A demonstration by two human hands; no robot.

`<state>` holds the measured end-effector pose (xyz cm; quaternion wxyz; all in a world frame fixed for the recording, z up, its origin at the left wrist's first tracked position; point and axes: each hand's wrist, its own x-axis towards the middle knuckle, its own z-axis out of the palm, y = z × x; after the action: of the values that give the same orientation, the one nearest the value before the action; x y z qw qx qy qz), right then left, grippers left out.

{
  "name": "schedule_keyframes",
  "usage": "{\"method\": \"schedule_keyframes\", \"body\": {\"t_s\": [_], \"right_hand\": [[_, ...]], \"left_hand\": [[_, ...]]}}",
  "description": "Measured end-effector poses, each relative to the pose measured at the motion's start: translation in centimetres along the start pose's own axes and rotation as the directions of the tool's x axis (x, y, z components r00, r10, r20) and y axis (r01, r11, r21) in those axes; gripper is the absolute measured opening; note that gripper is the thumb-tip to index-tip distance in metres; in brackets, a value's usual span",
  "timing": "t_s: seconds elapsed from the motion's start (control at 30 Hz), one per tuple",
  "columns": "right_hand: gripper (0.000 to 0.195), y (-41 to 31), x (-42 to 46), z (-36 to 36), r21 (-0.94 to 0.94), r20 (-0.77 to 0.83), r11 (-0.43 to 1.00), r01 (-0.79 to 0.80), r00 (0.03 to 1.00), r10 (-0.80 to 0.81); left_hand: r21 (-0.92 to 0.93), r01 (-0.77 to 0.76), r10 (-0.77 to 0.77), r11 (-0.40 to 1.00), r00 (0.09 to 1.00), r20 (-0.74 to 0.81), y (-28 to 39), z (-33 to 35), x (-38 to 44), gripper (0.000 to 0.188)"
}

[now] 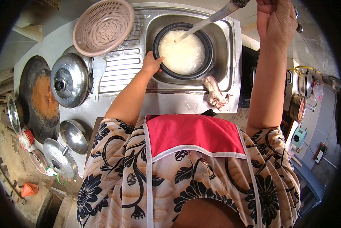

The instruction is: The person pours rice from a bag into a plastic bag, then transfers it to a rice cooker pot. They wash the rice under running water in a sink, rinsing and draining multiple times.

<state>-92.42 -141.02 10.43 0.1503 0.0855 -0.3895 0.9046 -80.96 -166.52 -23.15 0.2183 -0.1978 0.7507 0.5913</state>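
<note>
A dark round pot [156, 42] sits in the stainless steel sink basin [223, 54]. Cloudy, whitish liquid [182, 54] fills much of it. My left hand [152, 63] grips the pot's left rim, with the thumb over the edge. From a dark faucet nozzle [240, 2] at the top, a stream of water [213, 18] runs down into the liquid. My right hand [276, 24] is raised to the right of the nozzle, beside metal fittings [299, 27]. Its fingertips are cut off by the frame edge, so I cannot tell whether it holds anything.
A crumpled cloth [215, 92] lies on the sink's front edge. A pink plastic colander [103, 28] rests over the ribbed drainboard [119, 71], near a pale rice paddle [98, 77]. Left are a lidded metal pot [70, 81] and a large dark round board [39, 99]. A black cooktop [246, 79] is right.
</note>
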Motion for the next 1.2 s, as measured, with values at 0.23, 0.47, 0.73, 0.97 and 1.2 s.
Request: {"method": "schedule_keyframes", "body": {"t_s": [0.23, 0.47, 0.73, 0.97, 1.2], "right_hand": [[0.028, 0.0, -0.1, 0.6, 0.030, -0.014, 0.999, -0.016, 1.000, 0.016], [0.028, -0.2, -1.1, 0.7, -0.344, 0.273, 0.906, 0.245, 0.950, -0.153], [0.027, 0.0, -1.6, 0.9, -0.348, 0.240, 0.906, 0.242, 0.957, -0.163], [0.027, 0.1, -1.5, 0.6, -0.352, 0.217, 0.904, 0.243, 0.961, -0.174], [0.027, 0.0, -1.5, 0.7, -0.363, 0.221, 0.899, 0.245, 0.960, -0.172]], "left_hand": [[-0.013, 0.012, -0.012, 1.000, 1.000, -0.028, 0.5, 0.1, -0.3, 0.051], [-0.009, 0.108, -0.108, 0.994, 0.993, 0.050, 1.6, -0.4, -0.8, 0.067], [0.012, 0.132, -0.132, 0.991, 0.987, 0.088, 1.9, -0.5, -0.8, 0.074], [-0.025, 0.129, -0.124, 0.991, 0.983, 0.137, 1.8, -0.8, -0.4, 0.072], [0.004, 0.133, -0.133, 0.991, 0.990, 0.054, 1.7, -0.4, -0.5, 0.076]]}}
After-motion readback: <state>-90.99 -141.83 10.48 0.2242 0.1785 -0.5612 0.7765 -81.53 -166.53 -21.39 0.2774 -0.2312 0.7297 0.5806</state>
